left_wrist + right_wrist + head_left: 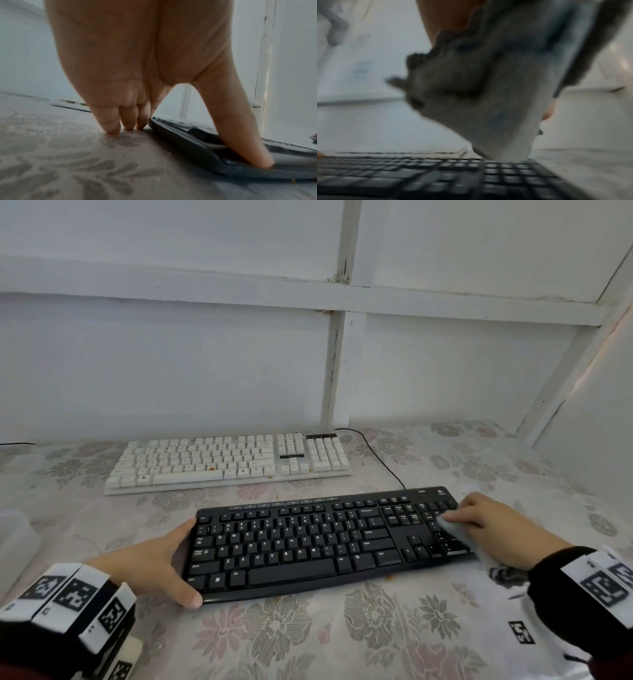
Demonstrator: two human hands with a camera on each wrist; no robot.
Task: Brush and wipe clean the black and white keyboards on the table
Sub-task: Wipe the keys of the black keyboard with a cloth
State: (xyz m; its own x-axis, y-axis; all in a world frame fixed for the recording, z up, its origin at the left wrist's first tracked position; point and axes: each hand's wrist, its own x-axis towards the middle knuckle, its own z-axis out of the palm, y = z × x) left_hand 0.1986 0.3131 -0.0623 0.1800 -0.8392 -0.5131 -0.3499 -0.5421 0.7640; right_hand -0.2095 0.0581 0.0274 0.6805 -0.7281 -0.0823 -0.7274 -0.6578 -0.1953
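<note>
Black keyboard lies flat on the floral-covered tabletop, near centre, its long axis tipped slightly, right end farther away. White keyboard sits at 12 o'clock from it, apart, close to the white wall; a black cable runs from behind the white one's right end toward the black one's back edge.

Left hand is at 9 o'clock of the black keyboard, bracing its left end: thumb on the near-left corner, fingers straight, tips down on the tabletop against the keyboard's left edge. Grip spread apart, not wrapped round anything.

Right hand is at 3 o'clock, over the number pad, pressing a light grey cloth onto the keys. Cloth bunches under the palm and trails off the right edge onto the tabletop. Right wrist view is blurred: cloth hangs down, its tip touching the keys. Grip clamped on the cloth, fingers curled over it.

A few small brown crumbs on the tabletop just in front of the black keyboard; brownish specks also on the white keyboard's lower rows.
</note>
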